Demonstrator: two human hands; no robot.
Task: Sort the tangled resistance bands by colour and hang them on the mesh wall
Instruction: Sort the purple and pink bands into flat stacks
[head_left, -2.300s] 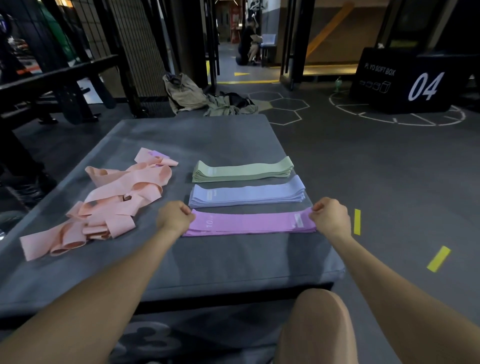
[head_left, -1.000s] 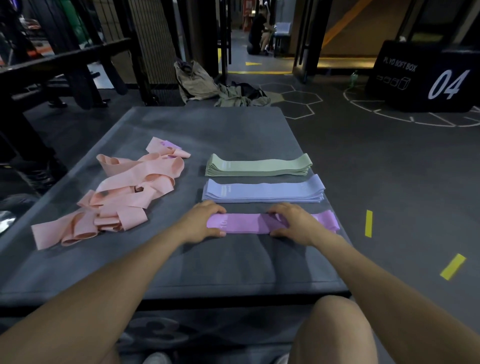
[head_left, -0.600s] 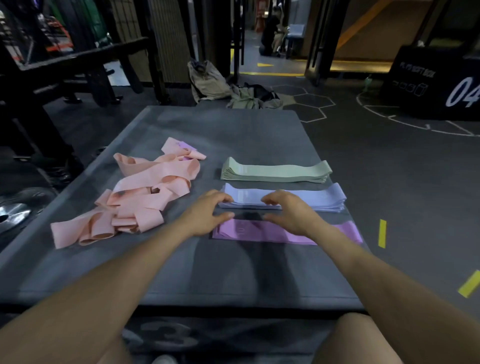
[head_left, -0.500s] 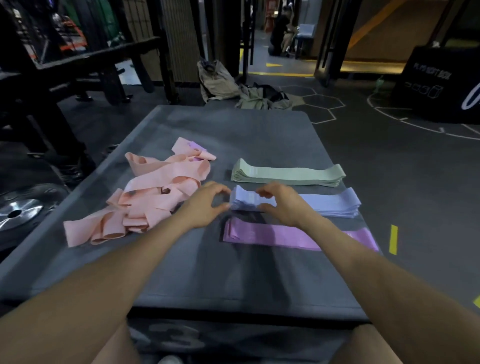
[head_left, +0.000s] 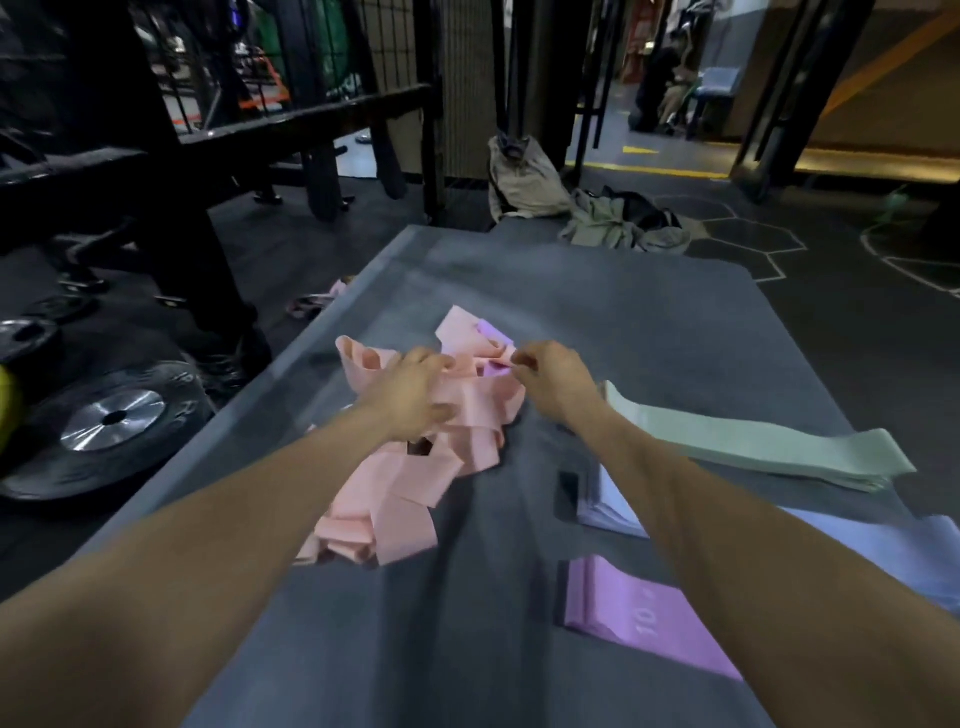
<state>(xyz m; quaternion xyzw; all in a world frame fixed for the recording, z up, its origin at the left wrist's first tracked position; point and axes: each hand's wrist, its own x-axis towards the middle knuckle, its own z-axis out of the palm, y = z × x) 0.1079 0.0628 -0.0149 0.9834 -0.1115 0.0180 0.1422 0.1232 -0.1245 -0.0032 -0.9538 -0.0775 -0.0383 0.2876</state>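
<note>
Pink tangle | both hands moved here (from purple stack)

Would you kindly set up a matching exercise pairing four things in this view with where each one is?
Things:
1. pink bands
2. green bands
3. purple bands
4. weight plate

Places:
A. on the floor, left of the mat
B. flat stack nearest the camera, on the right
C. loose pile under both hands
D. flat stack farthest from the camera, on the right

Pairs: 1-C, 2-D, 3-B, 4-A
</note>
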